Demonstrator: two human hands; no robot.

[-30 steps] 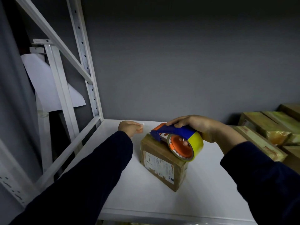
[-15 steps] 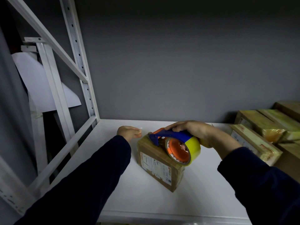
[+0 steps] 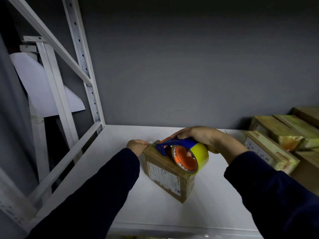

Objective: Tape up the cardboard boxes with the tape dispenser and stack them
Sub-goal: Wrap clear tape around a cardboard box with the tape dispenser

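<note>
A small brown cardboard box (image 3: 165, 176) with a white label on its near side sits in the middle of the white shelf (image 3: 215, 204). My right hand (image 3: 198, 135) grips a tape dispenser (image 3: 186, 156) from above; it has a blue handle, an orange hub and a yellow roll, and its blue nose rests on the box's top. My left hand (image 3: 137, 146) is at the box's far left corner with curled fingers, pinching what looks like the tape end against the box.
Several taped cardboard boxes (image 3: 276, 144) are piled at the right end of the shelf. A white metal upright with a diagonal brace (image 3: 86, 80) bounds the left side. A grey wall (image 3: 189, 75) closes the back.
My left hand has closed in on the box's far left corner, and the dispenser has come down onto the top of the box.
</note>
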